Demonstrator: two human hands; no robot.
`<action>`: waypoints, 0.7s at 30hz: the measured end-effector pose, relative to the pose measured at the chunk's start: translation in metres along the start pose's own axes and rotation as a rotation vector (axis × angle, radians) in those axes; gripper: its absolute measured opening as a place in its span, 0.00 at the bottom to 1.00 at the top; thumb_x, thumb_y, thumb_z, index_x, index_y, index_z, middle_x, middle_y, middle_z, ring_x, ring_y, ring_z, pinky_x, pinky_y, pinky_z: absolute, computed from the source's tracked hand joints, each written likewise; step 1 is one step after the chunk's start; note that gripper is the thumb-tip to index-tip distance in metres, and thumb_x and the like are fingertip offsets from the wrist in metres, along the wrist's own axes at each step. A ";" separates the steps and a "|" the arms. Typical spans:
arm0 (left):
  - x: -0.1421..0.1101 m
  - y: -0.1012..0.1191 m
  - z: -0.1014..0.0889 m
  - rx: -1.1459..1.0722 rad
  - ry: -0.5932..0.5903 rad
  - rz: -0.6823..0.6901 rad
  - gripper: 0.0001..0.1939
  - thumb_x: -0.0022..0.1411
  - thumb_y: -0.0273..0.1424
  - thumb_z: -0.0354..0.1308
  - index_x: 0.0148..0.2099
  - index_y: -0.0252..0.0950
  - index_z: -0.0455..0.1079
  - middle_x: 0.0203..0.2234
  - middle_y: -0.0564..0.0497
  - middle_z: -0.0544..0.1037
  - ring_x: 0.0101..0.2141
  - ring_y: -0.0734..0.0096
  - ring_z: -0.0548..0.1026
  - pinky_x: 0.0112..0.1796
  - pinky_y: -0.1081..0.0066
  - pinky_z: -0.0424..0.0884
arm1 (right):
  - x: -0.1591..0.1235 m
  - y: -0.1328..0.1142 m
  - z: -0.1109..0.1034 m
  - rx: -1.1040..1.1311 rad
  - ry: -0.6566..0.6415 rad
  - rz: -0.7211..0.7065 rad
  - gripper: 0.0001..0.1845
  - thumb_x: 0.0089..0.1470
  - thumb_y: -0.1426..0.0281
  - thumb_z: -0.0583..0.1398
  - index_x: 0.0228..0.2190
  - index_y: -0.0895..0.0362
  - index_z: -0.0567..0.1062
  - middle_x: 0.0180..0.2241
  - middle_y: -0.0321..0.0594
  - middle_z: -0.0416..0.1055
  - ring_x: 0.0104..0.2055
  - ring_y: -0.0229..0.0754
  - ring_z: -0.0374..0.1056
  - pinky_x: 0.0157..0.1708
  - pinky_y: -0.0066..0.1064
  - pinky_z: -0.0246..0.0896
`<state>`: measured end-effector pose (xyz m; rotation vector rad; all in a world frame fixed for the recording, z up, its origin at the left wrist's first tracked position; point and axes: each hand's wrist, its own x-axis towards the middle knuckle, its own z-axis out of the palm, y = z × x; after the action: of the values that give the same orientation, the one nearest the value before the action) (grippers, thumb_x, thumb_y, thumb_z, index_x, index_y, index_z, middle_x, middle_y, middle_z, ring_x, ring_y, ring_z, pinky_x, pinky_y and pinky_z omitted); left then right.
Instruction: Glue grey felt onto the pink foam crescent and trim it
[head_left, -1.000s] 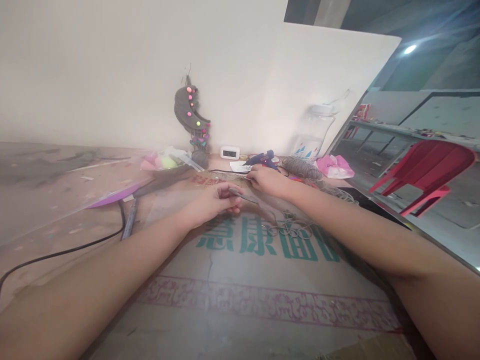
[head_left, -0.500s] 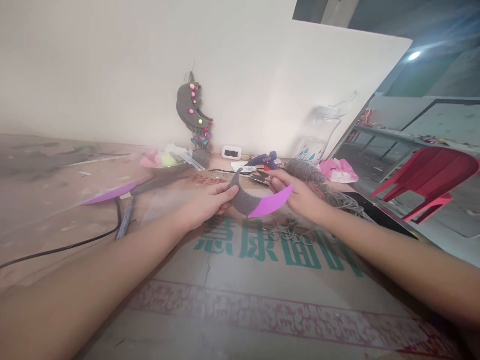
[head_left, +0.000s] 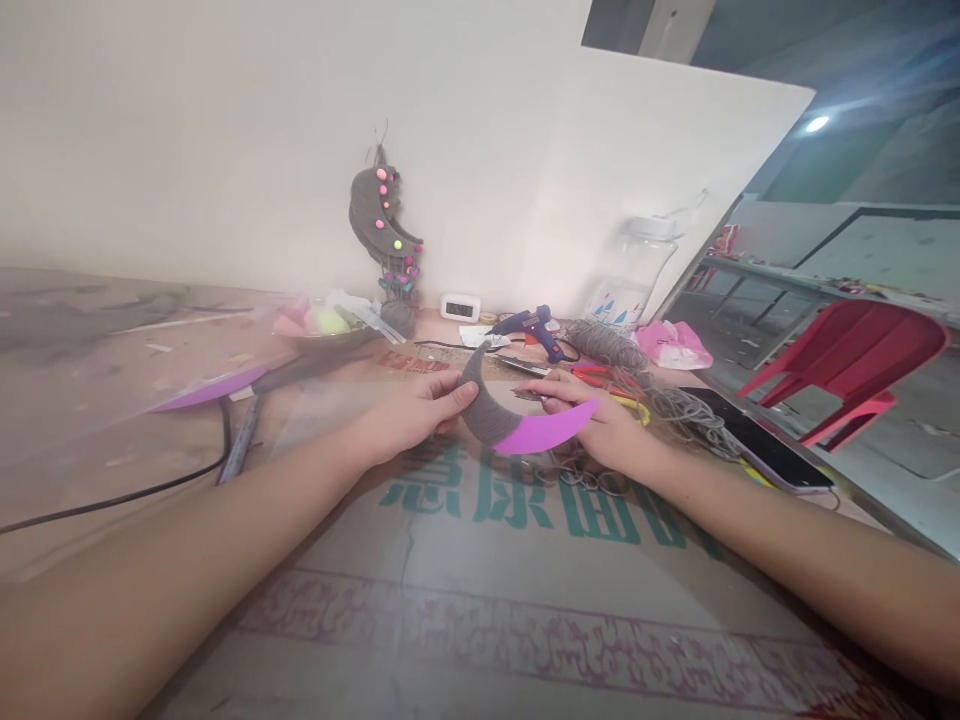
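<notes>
My left hand (head_left: pixel 439 408) pinches a crescent-moon cutout (head_left: pixel 480 412) by its left side, thumb on top. Grey yarn is wound over the left part of the crescent, and its right part is bare bright purple. Behind the purple tip, my right hand (head_left: pixel 589 415) has its fingers closed around a thin, dark greyish piece, too small to identify. Loose grey yarn (head_left: pixel 592 475) lies in loops on the board under the right hand. Just beyond the fingers rests a dark, flat, bladed-looking tool (head_left: pixel 525 367).
A blue glue gun (head_left: pixel 536 328), a white digital clock (head_left: pixel 460 307) and a clear jug (head_left: pixel 637 265) stand by the wall. A decorated grey moon (head_left: pixel 379 215) hangs there. Grey yarn (head_left: pixel 694 420) and a phone (head_left: pixel 772 445) lie right. A bowl (head_left: pixel 322 340) sits left.
The crescent has been turned from edge-on to face-on in my left hand. My right hand has drawn back from near the glue gun toward the crescent's purple end.
</notes>
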<state>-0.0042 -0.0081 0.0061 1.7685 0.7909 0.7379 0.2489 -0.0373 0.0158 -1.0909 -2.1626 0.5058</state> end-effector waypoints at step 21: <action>0.000 -0.001 -0.001 -0.012 -0.018 -0.012 0.18 0.62 0.47 0.50 0.40 0.37 0.66 0.21 0.58 0.58 0.23 0.77 0.56 0.25 0.75 0.50 | -0.003 0.003 0.004 0.101 -0.125 -0.099 0.16 0.61 0.67 0.54 0.49 0.52 0.73 0.37 0.40 0.61 0.37 0.37 0.63 0.39 0.31 0.62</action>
<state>-0.0047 -0.0071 0.0052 1.7556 0.7826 0.7168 0.2489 -0.0383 0.0104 -0.9143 -2.2593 0.6451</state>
